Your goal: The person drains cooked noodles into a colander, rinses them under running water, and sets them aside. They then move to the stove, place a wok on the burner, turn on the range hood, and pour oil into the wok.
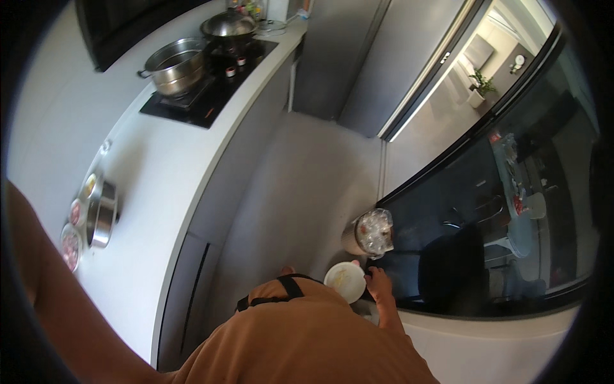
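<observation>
At lower centre, right beside my body, is a round white bowl (345, 282) with yellowish bits inside. My right hand (379, 284) is at the bowl's right side, its fingers curled near a dark part at the rim. I cannot tell whether the fingers grip the bowl or that dark part. A small pinkish tip shows behind the rim, too little of it to name. My left forearm reaches along the left edge of the picture, and the left hand is out of view.
A trash bin (352, 239) with clear plastic stands by the dark glass panel (451, 259). On the left counter (144, 192) are a steel pot (102, 216), small dishes with food (72, 247), and a cooktop (192, 113) bearing a steamer pot (175, 72) and a lidded wok (229, 26). A doorway opens at upper right.
</observation>
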`<action>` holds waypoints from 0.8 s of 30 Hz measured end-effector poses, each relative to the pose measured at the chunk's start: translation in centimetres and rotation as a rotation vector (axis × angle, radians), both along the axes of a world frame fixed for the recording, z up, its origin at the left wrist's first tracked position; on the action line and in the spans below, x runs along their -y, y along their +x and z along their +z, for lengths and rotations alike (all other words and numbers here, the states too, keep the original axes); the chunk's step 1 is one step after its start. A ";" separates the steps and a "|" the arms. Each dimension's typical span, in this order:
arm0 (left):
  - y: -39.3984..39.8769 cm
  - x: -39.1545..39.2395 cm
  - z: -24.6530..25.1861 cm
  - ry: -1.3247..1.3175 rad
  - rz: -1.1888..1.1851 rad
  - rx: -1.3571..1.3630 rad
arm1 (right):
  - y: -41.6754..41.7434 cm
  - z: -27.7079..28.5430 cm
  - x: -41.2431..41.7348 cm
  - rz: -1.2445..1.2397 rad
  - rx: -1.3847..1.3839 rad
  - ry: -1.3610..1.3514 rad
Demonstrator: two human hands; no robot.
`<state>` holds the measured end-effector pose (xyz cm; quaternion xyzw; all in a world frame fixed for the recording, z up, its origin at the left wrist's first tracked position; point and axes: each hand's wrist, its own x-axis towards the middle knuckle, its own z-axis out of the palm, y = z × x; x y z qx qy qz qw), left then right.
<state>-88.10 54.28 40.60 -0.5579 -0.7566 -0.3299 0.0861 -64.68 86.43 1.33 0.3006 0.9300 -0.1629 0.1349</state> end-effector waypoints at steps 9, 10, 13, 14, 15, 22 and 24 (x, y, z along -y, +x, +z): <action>-13.9 -11.1 -0.3 -0.017 0.003 0.004 | -11.7 -2.7 -7.2 0.006 -0.023 -0.081; -15.8 -11.9 -0.5 -0.015 -0.001 0.005 | -13.2 -3.5 -7.5 0.025 -0.046 -0.101; -21.4 -13.8 -1.1 -0.015 0.002 -0.001 | -19.3 -4.5 -7.8 0.075 -0.071 -0.116; -23.3 -14.4 -1.3 -0.014 0.001 -0.003 | -21.6 -3.8 -7.6 0.095 -0.085 -0.105; -25.4 -15.0 -1.5 -0.017 -0.001 -0.001 | -23.6 -3.4 -7.4 0.113 -0.096 -0.097; -40.4 -17.5 -1.7 -0.025 0.007 -0.007 | -38.7 -2.3 -9.5 0.084 -0.080 -0.050; -44.6 -17.7 -1.9 -0.029 0.025 -0.004 | -43.3 -1.6 -10.4 0.078 -0.071 -0.035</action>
